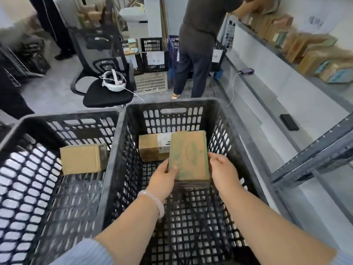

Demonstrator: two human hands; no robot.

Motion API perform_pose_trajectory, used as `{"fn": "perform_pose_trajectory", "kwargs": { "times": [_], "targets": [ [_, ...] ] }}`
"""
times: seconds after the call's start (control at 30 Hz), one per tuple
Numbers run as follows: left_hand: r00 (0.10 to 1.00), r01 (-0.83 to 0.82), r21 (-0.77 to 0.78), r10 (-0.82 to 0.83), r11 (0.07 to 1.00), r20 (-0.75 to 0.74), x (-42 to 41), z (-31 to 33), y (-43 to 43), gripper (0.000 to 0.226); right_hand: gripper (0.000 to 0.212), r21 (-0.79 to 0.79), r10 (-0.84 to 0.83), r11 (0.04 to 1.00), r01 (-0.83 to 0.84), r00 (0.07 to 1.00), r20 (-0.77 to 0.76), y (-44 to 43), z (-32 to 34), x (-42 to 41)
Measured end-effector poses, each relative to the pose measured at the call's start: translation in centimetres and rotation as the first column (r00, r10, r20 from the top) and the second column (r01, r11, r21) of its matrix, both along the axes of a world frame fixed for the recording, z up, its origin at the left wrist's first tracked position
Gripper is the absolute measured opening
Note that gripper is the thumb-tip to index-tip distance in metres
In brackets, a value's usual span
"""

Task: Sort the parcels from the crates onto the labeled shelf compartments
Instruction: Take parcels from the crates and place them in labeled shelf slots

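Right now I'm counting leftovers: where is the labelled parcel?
The labelled parcel lies at the far end of the right crate, just behind the green parcel held by both hands.

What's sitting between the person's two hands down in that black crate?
In the head view, a green-printed cardboard parcel lies between the left hand and right hand; both hold its edges above the crate floor. Nothing else lies between them.

Even daylight, blurred, warped edges
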State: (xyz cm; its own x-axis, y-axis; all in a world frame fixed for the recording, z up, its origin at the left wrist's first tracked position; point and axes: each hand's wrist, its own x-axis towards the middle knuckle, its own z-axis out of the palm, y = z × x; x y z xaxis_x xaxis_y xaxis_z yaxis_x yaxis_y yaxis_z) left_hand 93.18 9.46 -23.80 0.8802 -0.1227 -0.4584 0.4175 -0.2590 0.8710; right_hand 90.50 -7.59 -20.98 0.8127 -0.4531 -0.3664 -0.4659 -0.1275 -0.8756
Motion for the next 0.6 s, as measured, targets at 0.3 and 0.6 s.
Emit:
{"fn": "perform_pose_trajectory", "kwargs": {
  "times": [0.3, 0.6],
  "targets": [
    [0.997, -0.054, -0.097, 0.060, 0.994, 0.054, -3.4, 5.2, 1.3, 0.027, 0.050, 0.294, 0.138, 0.945, -0.144, 0.990, 0.043, -0.1, 3.8, -2.5],
    [1.000, -0.020, -0.385, 0.012, 0.923, -0.023, -4.8, 7.4, 0.8, 0.093, 0.032, 0.102, 0.226, 0.963, -0.251, 0.952, 0.207, 0.2, 6.3, -4.4]
  ]
}}
